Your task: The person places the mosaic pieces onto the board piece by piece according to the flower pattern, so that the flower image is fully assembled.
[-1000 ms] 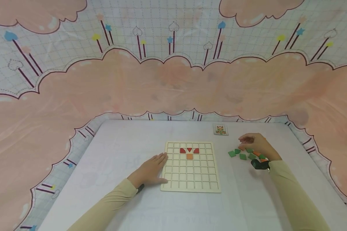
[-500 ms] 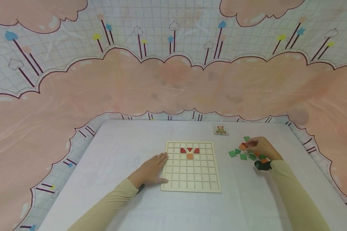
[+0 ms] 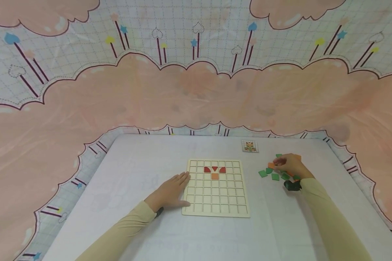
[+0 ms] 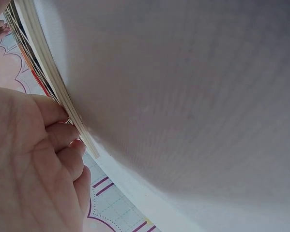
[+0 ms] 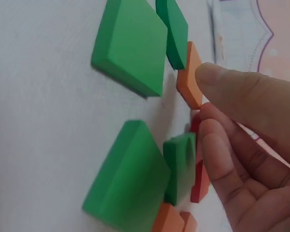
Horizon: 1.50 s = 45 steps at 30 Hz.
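Observation:
My left hand (image 3: 170, 190) rests against the left side of a pale square grid board (image 3: 212, 200), thumb near its lower corner. In the left wrist view its fingertips touch the board's edge (image 4: 53, 67). Red pieces (image 3: 214, 169) and an orange square (image 3: 215, 176) sit in the board's upper cells. My right hand (image 3: 290, 164) is over a loose cluster of pieces to the right. In the right wrist view the thumb tip is right at an orange piece (image 5: 188, 79), with the fingers beside red pieces (image 5: 200, 181); a gap shows between thumb and fingers.
Green pieces (image 3: 263, 173) lie scattered at the near left of the right hand. Another orange piece (image 3: 298, 157) shows behind that hand. A small picture card (image 3: 249, 146) with a flower pattern lies near the white table's back edge. Patterned cloth (image 3: 196, 98) hangs behind.
My right hand dips toward the pieces, then shifts slightly left and up. The orange piece by its fingertips has moved a little left. My left hand stays put on the board.

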Each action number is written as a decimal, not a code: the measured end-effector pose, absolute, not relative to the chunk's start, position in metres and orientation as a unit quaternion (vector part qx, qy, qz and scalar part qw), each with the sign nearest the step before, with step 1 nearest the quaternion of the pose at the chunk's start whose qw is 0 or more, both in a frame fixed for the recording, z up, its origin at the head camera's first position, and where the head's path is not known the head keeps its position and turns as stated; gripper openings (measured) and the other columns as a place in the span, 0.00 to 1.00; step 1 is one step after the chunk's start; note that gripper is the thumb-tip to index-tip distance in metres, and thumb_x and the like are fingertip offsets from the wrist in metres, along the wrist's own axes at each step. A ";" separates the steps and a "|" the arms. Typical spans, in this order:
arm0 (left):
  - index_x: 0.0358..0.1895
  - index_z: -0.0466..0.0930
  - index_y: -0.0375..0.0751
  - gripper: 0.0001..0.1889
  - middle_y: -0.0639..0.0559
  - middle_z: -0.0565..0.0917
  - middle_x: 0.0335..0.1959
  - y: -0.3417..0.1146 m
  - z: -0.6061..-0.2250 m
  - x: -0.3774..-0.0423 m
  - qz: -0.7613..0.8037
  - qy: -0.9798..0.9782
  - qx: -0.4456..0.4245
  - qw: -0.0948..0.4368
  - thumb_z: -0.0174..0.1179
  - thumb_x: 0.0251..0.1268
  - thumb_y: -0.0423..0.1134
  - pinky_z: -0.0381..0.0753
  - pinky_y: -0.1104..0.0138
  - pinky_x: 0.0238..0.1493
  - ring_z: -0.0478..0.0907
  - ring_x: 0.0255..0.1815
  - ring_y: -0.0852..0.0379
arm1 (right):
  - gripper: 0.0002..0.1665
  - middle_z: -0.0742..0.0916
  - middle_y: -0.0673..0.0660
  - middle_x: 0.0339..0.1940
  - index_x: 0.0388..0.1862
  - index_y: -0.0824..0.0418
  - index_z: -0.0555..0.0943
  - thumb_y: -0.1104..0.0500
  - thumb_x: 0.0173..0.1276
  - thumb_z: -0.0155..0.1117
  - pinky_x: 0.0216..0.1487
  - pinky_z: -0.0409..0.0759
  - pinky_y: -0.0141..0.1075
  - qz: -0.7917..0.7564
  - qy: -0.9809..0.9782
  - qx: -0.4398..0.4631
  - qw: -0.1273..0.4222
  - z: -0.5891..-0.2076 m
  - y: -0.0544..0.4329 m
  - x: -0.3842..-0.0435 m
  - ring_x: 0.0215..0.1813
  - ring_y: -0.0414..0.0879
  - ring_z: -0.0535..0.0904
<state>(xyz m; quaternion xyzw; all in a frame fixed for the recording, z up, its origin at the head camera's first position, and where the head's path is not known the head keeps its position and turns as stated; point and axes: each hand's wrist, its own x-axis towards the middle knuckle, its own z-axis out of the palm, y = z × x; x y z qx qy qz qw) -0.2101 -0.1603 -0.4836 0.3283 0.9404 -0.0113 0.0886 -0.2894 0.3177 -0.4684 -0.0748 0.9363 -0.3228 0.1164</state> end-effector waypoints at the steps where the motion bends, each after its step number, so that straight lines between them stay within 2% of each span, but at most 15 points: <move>1: 0.73 0.49 0.32 0.52 0.40 0.52 0.76 -0.160 -0.483 -0.210 -0.012 0.940 0.328 0.089 0.52 0.57 0.69 0.55 0.58 0.75 0.50 0.77 0.47 | 0.20 0.86 0.63 0.40 0.48 0.71 0.81 0.62 0.58 0.68 0.40 0.79 0.34 -0.323 0.936 -0.077 0.116 -0.469 0.317 -0.291 0.40 0.46 0.80; 9: 0.73 0.49 0.33 0.53 0.41 0.52 0.76 -0.161 -0.483 -0.209 -0.015 0.940 0.328 0.088 0.52 0.56 0.70 0.55 0.58 0.75 0.50 0.77 0.47 | 0.17 0.85 0.63 0.39 0.48 0.71 0.80 0.69 0.57 0.63 0.37 0.81 0.34 -0.326 0.933 -0.090 0.124 -0.473 0.314 -0.299 0.40 0.48 0.80; 21: 0.73 0.50 0.32 0.52 0.40 0.52 0.75 -0.160 -0.480 -0.209 -0.010 0.940 0.330 0.089 0.52 0.56 0.69 0.55 0.58 0.75 0.50 0.77 0.47 | 0.16 0.84 0.62 0.39 0.46 0.70 0.81 0.69 0.57 0.65 0.39 0.79 0.35 -0.308 0.932 -0.093 0.163 -0.469 0.311 -0.307 0.41 0.48 0.78; 28: 0.73 0.50 0.32 0.52 0.41 0.52 0.76 -0.160 -0.480 -0.210 -0.010 0.939 0.330 0.092 0.52 0.57 0.69 0.55 0.58 0.75 0.50 0.77 0.47 | 0.16 0.84 0.61 0.38 0.45 0.69 0.82 0.67 0.58 0.66 0.41 0.79 0.37 -0.273 0.941 -0.112 0.167 -0.471 0.313 -0.313 0.40 0.48 0.78; 34: 0.73 0.49 0.32 0.52 0.41 0.52 0.76 -0.159 -0.479 -0.209 -0.013 0.940 0.326 0.095 0.51 0.57 0.70 0.55 0.58 0.75 0.50 0.77 0.47 | 0.15 0.84 0.61 0.38 0.45 0.70 0.81 0.69 0.58 0.64 0.42 0.80 0.39 -0.268 0.941 -0.114 0.171 -0.471 0.312 -0.312 0.40 0.49 0.78; 39: 0.73 0.50 0.32 0.52 0.41 0.52 0.76 -0.158 -0.478 -0.208 -0.015 0.940 0.326 0.096 0.51 0.57 0.70 0.55 0.58 0.75 0.50 0.77 0.47 | 0.15 0.83 0.61 0.37 0.44 0.70 0.81 0.70 0.57 0.63 0.41 0.78 0.37 -0.275 0.942 -0.107 0.160 -0.469 0.310 -0.309 0.40 0.48 0.76; 45: 0.73 0.49 0.33 0.52 0.42 0.52 0.76 -0.158 -0.480 -0.208 -0.017 0.942 0.320 0.098 0.51 0.56 0.70 0.54 0.59 0.76 0.49 0.77 0.48 | 0.13 0.84 0.60 0.36 0.42 0.67 0.81 0.65 0.57 0.67 0.41 0.79 0.36 -0.288 0.941 -0.145 0.106 -0.462 0.299 -0.304 0.39 0.47 0.77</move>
